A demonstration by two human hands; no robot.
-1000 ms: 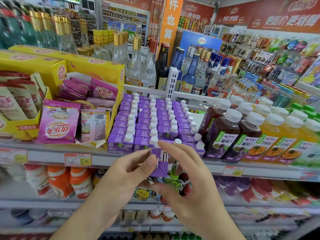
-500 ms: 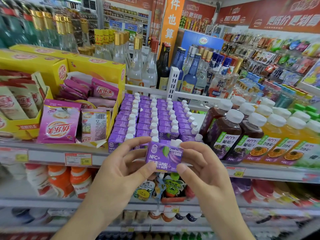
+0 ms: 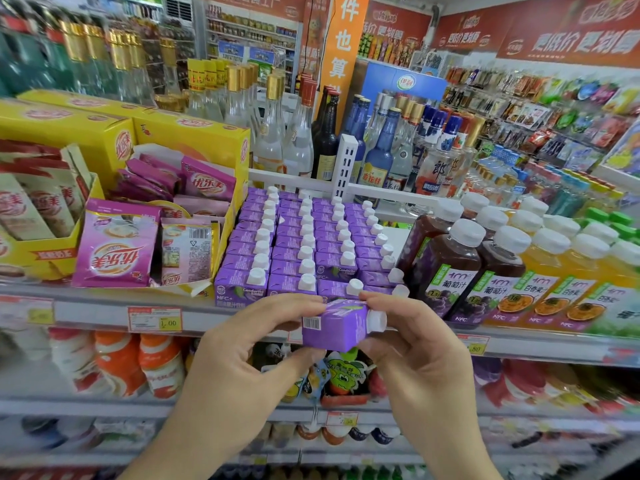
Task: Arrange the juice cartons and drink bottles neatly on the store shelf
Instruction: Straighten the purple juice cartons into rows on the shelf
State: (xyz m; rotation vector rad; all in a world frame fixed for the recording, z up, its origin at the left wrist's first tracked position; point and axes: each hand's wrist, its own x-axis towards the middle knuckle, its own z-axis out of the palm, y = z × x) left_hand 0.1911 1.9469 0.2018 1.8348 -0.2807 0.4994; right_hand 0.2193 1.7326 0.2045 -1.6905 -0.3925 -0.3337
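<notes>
2 hands, left hand (image 3: 249, 344) and right hand (image 3: 415, 344), grip 1 carton (image 3: 334, 329).

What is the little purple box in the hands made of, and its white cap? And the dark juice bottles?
The purple carton looks like coated paperboard: sharp folded edges, smooth printed faces, a barcode. Its white cap seems matte plastic. The dark juice bottles look like clear glossy plastic, since the juice shows through, though glass cannot be ruled out. Both hands, left and right, hold the carton.

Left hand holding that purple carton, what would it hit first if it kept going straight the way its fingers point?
Likely the front row of purple juice cartons on the shelf, though depth is unclear.
</notes>
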